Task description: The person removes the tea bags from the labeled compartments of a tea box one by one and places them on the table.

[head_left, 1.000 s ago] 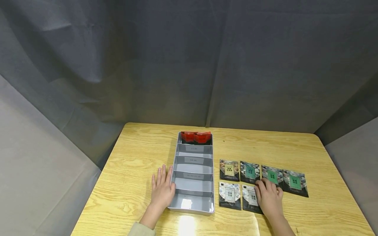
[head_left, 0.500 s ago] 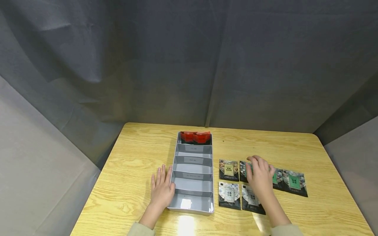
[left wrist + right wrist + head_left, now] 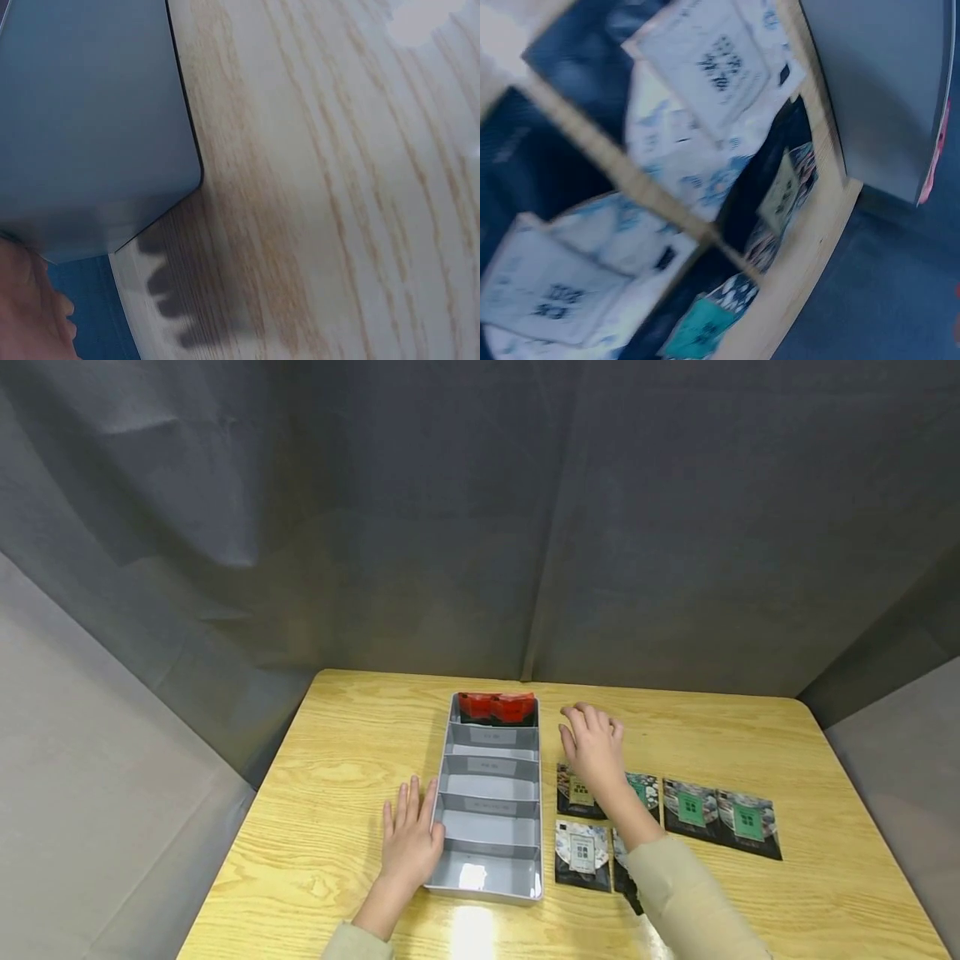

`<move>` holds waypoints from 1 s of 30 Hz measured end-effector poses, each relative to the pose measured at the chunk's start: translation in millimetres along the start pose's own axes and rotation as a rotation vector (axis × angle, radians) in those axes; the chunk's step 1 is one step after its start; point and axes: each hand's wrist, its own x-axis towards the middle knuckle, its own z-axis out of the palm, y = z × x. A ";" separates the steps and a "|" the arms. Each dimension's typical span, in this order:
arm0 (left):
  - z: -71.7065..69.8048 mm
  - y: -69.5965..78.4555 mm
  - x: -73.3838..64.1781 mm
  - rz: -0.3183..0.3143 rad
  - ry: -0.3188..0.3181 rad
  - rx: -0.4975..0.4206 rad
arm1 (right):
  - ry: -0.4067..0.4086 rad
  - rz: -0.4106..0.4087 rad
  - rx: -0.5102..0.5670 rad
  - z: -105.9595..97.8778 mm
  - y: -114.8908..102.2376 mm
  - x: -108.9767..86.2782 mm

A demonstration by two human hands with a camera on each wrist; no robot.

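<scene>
A grey divided box (image 3: pixel 487 858) stands on the table, with red-and-black packets (image 3: pixel 512 710) upright in its far compartment. My left hand (image 3: pixel 408 843) lies along the box's left side, fingers straight; the left wrist view shows part of this hand (image 3: pixel 26 300) by the box wall (image 3: pixel 97 112). My right hand (image 3: pixel 595 747) is raised just beyond a yellow-labelled packet (image 3: pixel 580 792), fingers loosely bent, holding nothing visible. Its forearm partly hides a green-labelled packet (image 3: pixel 647 789) and a white-labelled packet (image 3: pixel 622 864). Another white-labelled packet (image 3: pixel 582 856) lies flat beside the box.
Two more green-labelled packets (image 3: pixel 691 808) lie side by side farther right. Labelled dividers split the box into several compartments. The wooden table (image 3: pixel 345 752) ends at a dark curtain (image 3: pixel 420 568) behind and pale panels at the sides.
My right hand has moved away from the packets on the right, leftward and farther back over the yellow-labelled one. The left hand, box and packets stay where they were.
</scene>
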 end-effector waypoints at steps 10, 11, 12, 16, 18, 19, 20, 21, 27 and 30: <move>0.2 -0.6 0.8 -0.002 -0.005 0.004 | -0.210 -0.021 -0.090 24.9 -18.9 38.7; 0.5 -1.0 0.7 -0.003 -0.005 0.005 | -0.227 -0.022 -0.095 27.1 -20.1 41.5; 0.5 -1.0 0.6 -0.003 -0.005 0.005 | -0.241 -0.023 -0.103 29.1 -20.8 44.0; -0.8 -0.1 0.6 0.005 0.001 -0.006 | -0.274 -0.017 -0.112 32.8 -23.1 50.9; -2.0 0.8 0.1 0.006 0.000 -0.013 | -0.290 -0.010 -0.110 34.4 -23.8 52.9; -2.4 0.8 0.0 0.005 0.000 -0.014 | -0.303 -0.005 -0.109 35.2 -24.2 53.8; -2.4 0.9 -0.3 0.005 -0.001 -0.013 | -0.317 0.001 -0.112 36.2 -24.6 54.8; -2.5 0.8 -0.5 0.004 -0.002 -0.010 | -0.327 0.005 -0.114 37.4 -24.8 55.9; -1.3 0.6 -0.4 0.005 -0.003 -0.007 | -0.397 0.033 -0.123 41.2 -27.9 63.1; -0.5 0.9 -0.6 0.006 -0.005 -0.005 | -0.434 0.052 -0.129 42.4 -29.4 65.3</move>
